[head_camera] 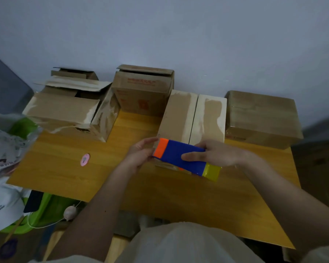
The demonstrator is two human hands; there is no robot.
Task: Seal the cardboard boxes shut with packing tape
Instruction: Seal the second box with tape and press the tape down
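Both hands up over the near middle of the worktop point(68, 179), sharing one tool: a blue tape dispenser point(186, 158) with an orange end and a roll of yellowish packing tape point(211, 172) at the other.

Left hand point(141, 154) curled round the orange end, fingers behind it. Right hand point(215, 152) wrapped over the blue body, thumb lying flat across its face. Dispenser tilted, tape end lower and nearer.

Directly behind the dispenser, touching the fingers or nearly so: a closed box point(193, 114), two flaps meeting at a centre seam, pale torn strips down both flaps. No fresh tape visible on that seam. Further left, an open box point(70, 111) with flaps up; behind it two more with loose lids. Far right, a box point(262, 118) looking already wrapped shiny.

Likely handling: dispenser light, rigid plastic, smooth and a bit slippery, so best gripped round the blue middle rather than by the ends. Cutter edge, if any, not visible; worth keeping fingers off the tape end. Cardboard stiff yet easily dented at the seam, flaps apt to spring; steady downward pressure beside the seam probably needed while laying tape.

Small pink oval item point(85, 159) lying on the worktop, well left of the hands.
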